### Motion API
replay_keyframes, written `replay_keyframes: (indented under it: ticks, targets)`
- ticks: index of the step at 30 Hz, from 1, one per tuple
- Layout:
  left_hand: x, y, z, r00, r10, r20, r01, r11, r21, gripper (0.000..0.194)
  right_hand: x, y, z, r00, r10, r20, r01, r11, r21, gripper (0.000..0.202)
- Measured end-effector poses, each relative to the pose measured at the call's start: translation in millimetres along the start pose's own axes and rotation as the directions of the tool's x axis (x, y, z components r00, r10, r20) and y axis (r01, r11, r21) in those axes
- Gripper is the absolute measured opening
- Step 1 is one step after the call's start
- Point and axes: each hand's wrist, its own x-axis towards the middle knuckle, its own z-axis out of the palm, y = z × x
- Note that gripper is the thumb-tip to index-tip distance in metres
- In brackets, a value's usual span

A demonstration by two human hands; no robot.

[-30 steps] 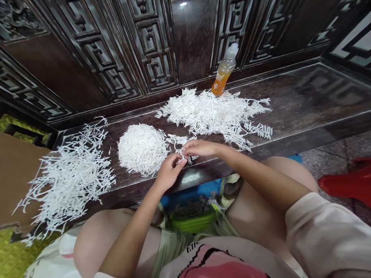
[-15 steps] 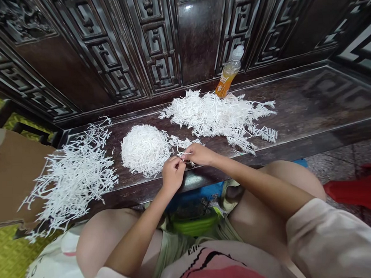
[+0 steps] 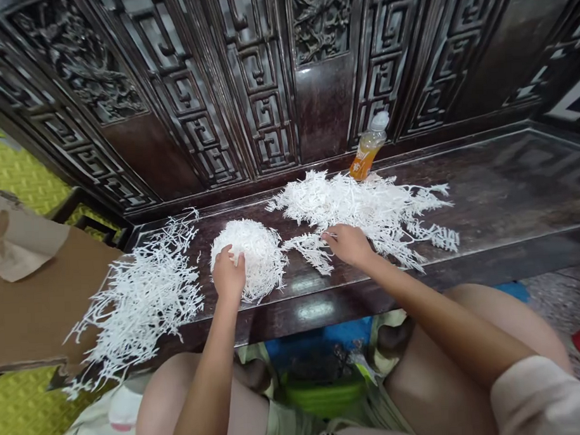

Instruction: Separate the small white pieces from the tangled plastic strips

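My left hand (image 3: 229,275) rests at the front of a round pile of small white pieces (image 3: 260,250), thumb and fingers apart, with nothing that I can make out held in it. My right hand (image 3: 352,244) is closed in a pinch on a thin white branched piece (image 3: 314,249), which lies between the round pile and a larger heap. That larger heap of white branched pieces (image 3: 327,200) spreads behind and to the right of my right hand. To the left lies a loose heap of bare white stems (image 3: 152,298).
All the heaps sit on a dark wooden bench (image 3: 489,198) with a carved back. A bottle with orange liquid (image 3: 364,154) stands behind the large heap. Cardboard (image 3: 50,295) is at the left. A green container (image 3: 320,397) sits below, between the knees.
My hands have moved apart. The left went from the right hand leftward to the round pile and opened; the right drew back toward the larger heap. The view has tilted up somewhat.
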Motion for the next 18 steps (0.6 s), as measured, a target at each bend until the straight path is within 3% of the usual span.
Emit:
replay_keyframes:
  ticks: [3,5,8,10,13,18]
  targets:
    - [-5,4,3.8,0.996,0.009,-0.091,-0.006,0.999,0.038,0.035,6,8,-4,0.995,0.031,-0.097,-0.020,0.994,0.110,0.030]
    - [-15,16,4.7,0.991,0.057,-0.119,-0.056,0.998,0.008,0.029,7,7,-5,0.998,0.041,-0.043,-0.030,0.972,0.233,0.031]
    - [-35,38,6.7,0.981,0.191,0.022,-0.184,0.967,-0.178,0.024,1,-7,0,0.978,0.002,0.209,-0.096,0.891,0.444,0.034]
    - [-50,51,9.5,0.935,0.310,0.173,-0.236,0.908,-0.346,0.024,-7,-19,6,0.942,-0.079,0.327,-0.128,0.814,0.566,0.035]
    - [-69,61,15.6,0.854,0.398,0.335,-0.177,0.828,-0.531,0.028,-18,-32,13,0.902,-0.197,0.383,-0.152,0.686,0.712,0.033]
    - [-80,63,25.8,0.839,0.354,0.413,-0.055,0.811,-0.582,0.025,-24,-34,15,0.885,-0.141,0.443,-0.285,0.589,0.756,0.033]
